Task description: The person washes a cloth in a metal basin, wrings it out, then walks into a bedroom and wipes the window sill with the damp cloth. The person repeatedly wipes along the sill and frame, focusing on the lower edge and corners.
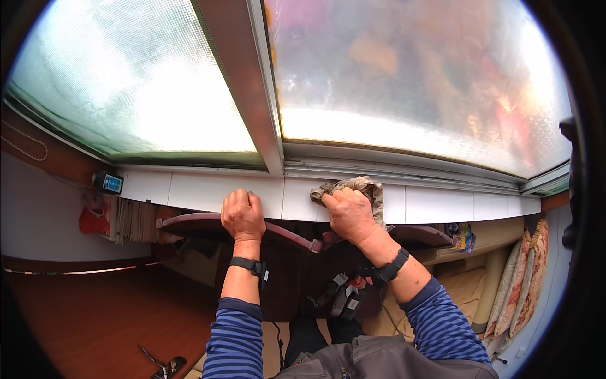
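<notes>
My right hand (352, 214) grips a crumpled grey-brown cloth (377, 194) on the white tiled windowsill (438, 204), close to the metal sliding-window track (402, 179). Part of the cloth is bunched beneath my fingers and hidden. Further left, my left hand (242, 215) is curled into a fist at the sill's front edge, over the curved wooden back rail of a chair (189, 220). No loose object shows in it, and its palm side is hidden. Black straps circle both wrists.
Frosted window panes (416, 80) rise behind the sill. A small black-and-blue box (109, 183) stands at its left end. A second chair back (421, 235) is below my right arm. Several small items (348, 298) lie on a dark surface. Patterned cushions (523, 279) lean at right.
</notes>
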A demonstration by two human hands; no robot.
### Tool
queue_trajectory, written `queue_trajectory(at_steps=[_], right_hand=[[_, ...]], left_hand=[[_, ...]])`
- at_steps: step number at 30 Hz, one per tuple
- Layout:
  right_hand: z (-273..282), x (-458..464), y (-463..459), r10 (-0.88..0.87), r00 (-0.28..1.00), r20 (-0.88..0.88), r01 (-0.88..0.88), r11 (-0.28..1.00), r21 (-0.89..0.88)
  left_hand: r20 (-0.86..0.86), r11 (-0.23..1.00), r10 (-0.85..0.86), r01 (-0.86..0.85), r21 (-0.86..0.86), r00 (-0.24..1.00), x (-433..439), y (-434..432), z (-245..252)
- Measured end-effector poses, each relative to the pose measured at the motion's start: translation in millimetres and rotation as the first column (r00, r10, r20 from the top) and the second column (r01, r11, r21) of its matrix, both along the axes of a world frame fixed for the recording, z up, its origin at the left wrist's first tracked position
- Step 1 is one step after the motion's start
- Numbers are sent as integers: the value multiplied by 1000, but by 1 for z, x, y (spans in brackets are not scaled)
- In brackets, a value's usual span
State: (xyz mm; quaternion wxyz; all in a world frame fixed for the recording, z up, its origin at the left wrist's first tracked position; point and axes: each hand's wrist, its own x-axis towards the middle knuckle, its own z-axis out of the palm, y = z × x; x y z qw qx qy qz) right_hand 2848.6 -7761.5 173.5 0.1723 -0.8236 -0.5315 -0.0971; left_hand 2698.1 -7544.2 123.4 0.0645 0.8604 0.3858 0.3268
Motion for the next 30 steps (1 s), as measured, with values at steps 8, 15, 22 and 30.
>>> queue_trajectory(at_steps=[8, 15, 22, 30], right_hand=[[24, -11, -34, 19, 949, -315, 47, 978, 201], [38, 4, -85, -216, 897, -385, 349, 882, 318], [31, 5, -112, -348, 896, -277, 395, 909, 136], [31, 12, -122, -433, 858, -275, 417, 901, -121]], left_hand=[[16, 1000, -25, 25, 15, 1000, -1, 2, 0], [6, 1000, -5, 5, 8, 1000, 0, -2, -1], [8, 999, -47, 47, 12, 999, -1, 4, -3], [-8, 1000, -25, 25, -3, 1000, 1, -2, 1]])
